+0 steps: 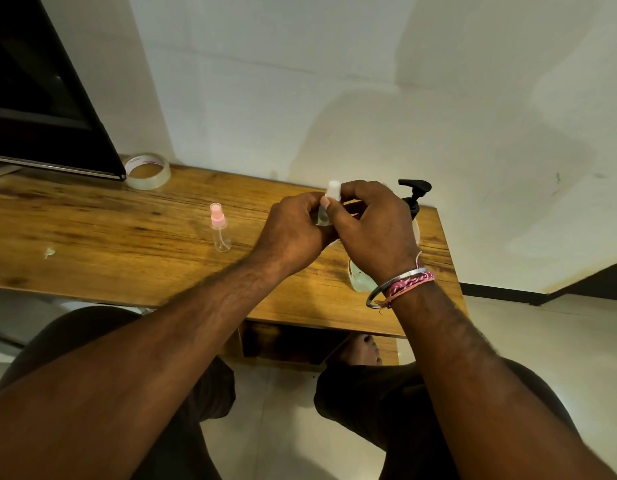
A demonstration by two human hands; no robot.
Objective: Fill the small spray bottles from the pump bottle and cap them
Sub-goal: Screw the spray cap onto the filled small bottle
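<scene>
Tape roll [147, 170] upper left on the wooden tabletop [92, 230]. Centre-left: clear spray bottle with pink cap [220, 227], upright, apart from both hands. Mid-frame: left hand [293, 233] curled round a small clear bottle [323, 216]; right hand [373, 226] pinches its white cap [333, 190]. Behind right hand: black-headed pump bottle [413, 199], mostly hidden.

Pink-capped clear spray bottle [220, 227], black pump head [415, 190], brown wood-grain table [109, 233].
</scene>
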